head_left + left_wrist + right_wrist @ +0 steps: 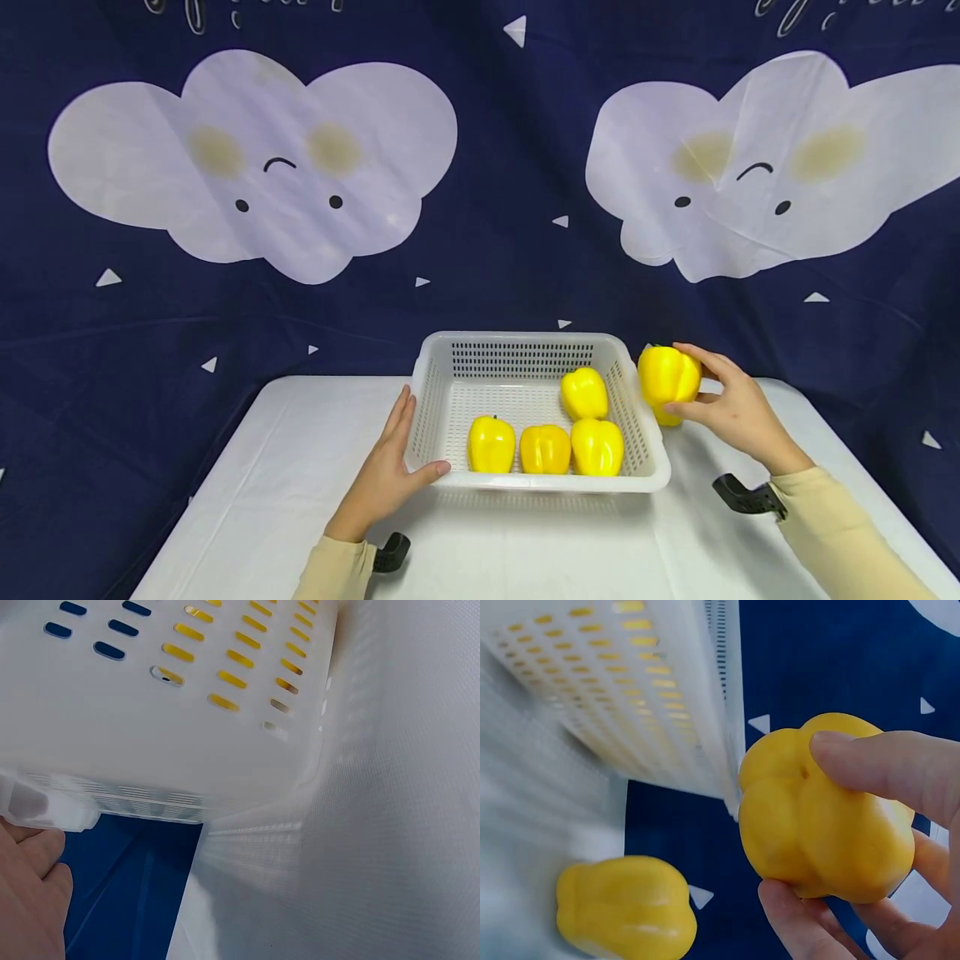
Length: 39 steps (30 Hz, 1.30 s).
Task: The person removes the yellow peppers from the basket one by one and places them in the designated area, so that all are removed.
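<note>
A yellow bell pepper (667, 373) is in my right hand (738, 412), which grips it between thumb and fingers beside the basket's right wall. Its lobed end faces the camera in the right wrist view. Partly hidden below it, another yellow bell pepper (626, 907) lies on the table outside the basket. Several yellow peppers (545, 450) sit inside the white plastic basket (540, 481), along its front and right side. My left hand (382, 479) rests against the basket's front left corner, thumb on the front rim and fairly straight fingers along the left side.
The table (277, 467) has a white cover and lies under the basket. Behind it hangs a dark blue cloth (517, 167) printed with clouds and small white triangles. Each wrist wears a black strap (750, 497). Slots pierce the basket's walls.
</note>
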Each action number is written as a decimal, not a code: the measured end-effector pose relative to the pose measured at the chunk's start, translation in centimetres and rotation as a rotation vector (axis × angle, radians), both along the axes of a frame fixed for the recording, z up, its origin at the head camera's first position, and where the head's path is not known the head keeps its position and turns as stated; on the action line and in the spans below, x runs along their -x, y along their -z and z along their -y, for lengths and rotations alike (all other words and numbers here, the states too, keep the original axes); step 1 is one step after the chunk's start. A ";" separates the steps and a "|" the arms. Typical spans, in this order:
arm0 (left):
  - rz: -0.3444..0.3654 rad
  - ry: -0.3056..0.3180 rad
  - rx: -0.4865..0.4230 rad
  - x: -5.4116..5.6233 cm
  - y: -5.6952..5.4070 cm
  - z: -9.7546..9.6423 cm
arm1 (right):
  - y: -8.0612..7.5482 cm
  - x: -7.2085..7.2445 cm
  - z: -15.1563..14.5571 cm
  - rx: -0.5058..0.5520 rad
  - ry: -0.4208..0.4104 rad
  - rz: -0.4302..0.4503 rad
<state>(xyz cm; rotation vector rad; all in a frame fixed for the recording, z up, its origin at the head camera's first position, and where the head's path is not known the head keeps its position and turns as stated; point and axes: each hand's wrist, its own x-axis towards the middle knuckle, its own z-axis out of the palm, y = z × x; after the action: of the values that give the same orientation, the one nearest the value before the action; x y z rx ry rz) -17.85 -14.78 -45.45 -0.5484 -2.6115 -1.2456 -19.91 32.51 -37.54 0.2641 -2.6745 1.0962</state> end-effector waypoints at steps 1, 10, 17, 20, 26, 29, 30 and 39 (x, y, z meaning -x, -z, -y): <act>-0.001 0.000 -0.002 0.0 0.0 0.0 | 0.0 0.0 -0.1 0.001 0.002 0.001; -0.002 0.001 -0.010 -0.1 -0.2 0.0 | 0.5 0.2 -1.6 0.005 0.005 0.016; 0.000 0.001 -0.011 -0.1 -0.3 0.0 | 1.1 0.5 -2.9 -0.001 0.007 0.020; 0.002 0.004 -0.012 -0.1 -0.2 0.0 | 1.2 0.6 -3.3 -0.006 0.010 0.022; 0.004 0.005 -0.011 0.0 -0.2 0.0 | 1.5 0.7 -4.0 -0.025 0.029 0.014; 0.004 0.004 -0.009 0.0 -0.1 0.0 | 1.7 0.8 -4.4 -0.033 0.036 0.011; 0.005 0.005 -0.010 0.0 -0.1 0.0 | 1.8 0.9 -4.5 -0.032 0.037 0.013; 0.000 -0.002 -0.003 0.0 0.0 0.0 | 2.5 1.2 -5.6 -0.045 0.047 0.024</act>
<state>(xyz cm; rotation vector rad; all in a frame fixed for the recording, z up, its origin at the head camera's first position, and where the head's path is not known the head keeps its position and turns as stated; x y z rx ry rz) -17.86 -14.77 -45.43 -0.5447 -2.6093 -1.2489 -21.11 38.08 -40.07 0.1962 -2.7141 1.0331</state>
